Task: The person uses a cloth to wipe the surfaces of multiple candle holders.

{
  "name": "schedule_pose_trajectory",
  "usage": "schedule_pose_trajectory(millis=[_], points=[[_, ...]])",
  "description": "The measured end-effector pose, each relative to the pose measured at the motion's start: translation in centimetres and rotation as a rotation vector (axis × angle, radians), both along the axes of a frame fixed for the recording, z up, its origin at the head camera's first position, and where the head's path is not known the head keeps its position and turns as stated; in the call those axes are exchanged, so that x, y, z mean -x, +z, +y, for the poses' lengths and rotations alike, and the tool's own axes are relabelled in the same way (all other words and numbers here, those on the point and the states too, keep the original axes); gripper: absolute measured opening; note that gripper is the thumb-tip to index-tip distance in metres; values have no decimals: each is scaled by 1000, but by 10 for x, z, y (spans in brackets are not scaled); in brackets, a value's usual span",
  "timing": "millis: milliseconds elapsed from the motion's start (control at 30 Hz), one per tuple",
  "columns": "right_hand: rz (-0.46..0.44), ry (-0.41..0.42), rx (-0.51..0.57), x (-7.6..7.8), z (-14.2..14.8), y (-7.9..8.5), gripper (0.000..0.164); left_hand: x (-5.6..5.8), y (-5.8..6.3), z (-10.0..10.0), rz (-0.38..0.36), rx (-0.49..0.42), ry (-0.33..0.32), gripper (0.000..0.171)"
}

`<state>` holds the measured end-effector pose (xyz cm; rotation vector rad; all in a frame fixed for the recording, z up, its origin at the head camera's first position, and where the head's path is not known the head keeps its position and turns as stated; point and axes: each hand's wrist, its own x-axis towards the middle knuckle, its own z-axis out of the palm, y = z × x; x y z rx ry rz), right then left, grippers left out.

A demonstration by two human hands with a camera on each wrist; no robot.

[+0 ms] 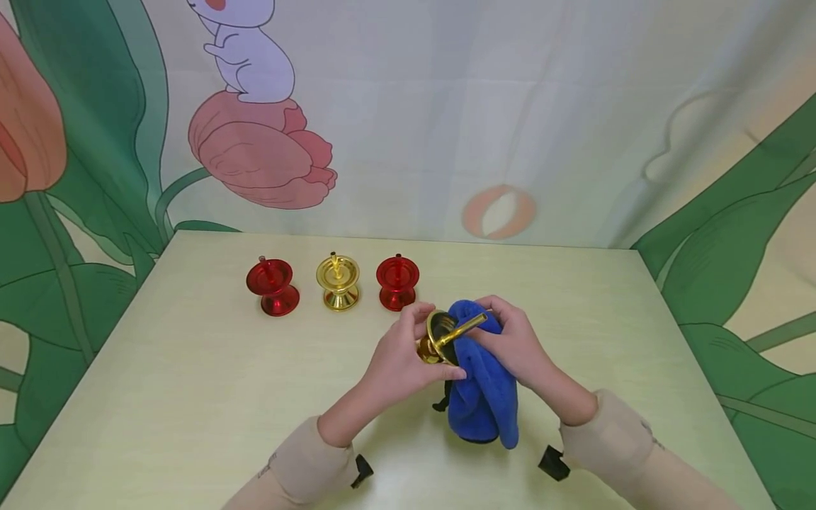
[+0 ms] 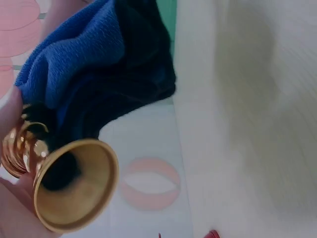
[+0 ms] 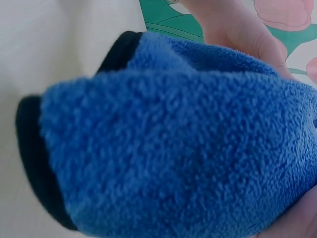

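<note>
My left hand (image 1: 398, 361) holds a gold oil lamp (image 1: 440, 329), tilted on its side above the table, with fingers around its stem and dish. A thin gold tube sticks out from the dish towards the right. In the left wrist view the lamp's hollow flared foot (image 2: 94, 193) faces the camera. A blue plush cloth (image 1: 481, 397) with dark edging is pinched in my right hand (image 1: 516, 347) against the dish. Folds of the cloth (image 3: 163, 148) fill the right wrist view and hide most of the right fingers there.
On the pale table (image 1: 191, 397), three similar lamps stand upright in a row at the back: a red lamp (image 1: 279, 301), a gold lamp (image 1: 341, 294) and another red lamp (image 1: 398, 287). A printed curtain (image 1: 408, 142) hangs behind the table's far edge.
</note>
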<state>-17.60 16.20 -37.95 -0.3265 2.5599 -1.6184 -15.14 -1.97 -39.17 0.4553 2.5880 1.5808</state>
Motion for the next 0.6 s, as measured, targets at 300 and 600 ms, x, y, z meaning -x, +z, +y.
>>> schedule_pose_trajectory(millis=[300, 600], points=[[-71, -20, 80, -1, 3, -8, 21, -2, 6, -2, 150, 116, 81, 82], [17, 79, 59, -1, 7, -10, 24, 5, 8, -12, 92, 62, -79, 76]])
